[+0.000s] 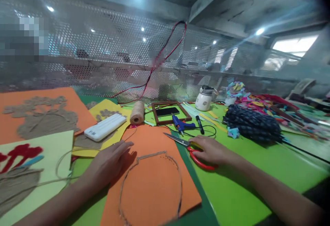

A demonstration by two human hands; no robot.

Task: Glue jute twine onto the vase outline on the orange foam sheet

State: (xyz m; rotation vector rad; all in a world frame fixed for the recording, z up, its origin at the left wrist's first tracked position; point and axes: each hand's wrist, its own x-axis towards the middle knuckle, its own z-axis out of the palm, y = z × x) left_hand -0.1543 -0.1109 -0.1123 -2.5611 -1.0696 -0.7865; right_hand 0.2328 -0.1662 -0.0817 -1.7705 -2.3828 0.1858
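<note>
Right up close, a jar-like twine outline [152, 155] lies on the orange sheet [152, 191], between the two hands. The left hand [110, 160] is palm down at the sheet's left edge, fingers stretched out, nothing visible in its grasp. Over to the right hand [205, 148] — fingers curled around the red handles of the scissors [180, 140], blades pointing across the sheet. Beyond, a white device [105, 127] carries dark print, too small to read; then a blue glue gun [183, 124], and farther back a white bottle [203, 99] with grey patches, lettering unreadable.
</note>
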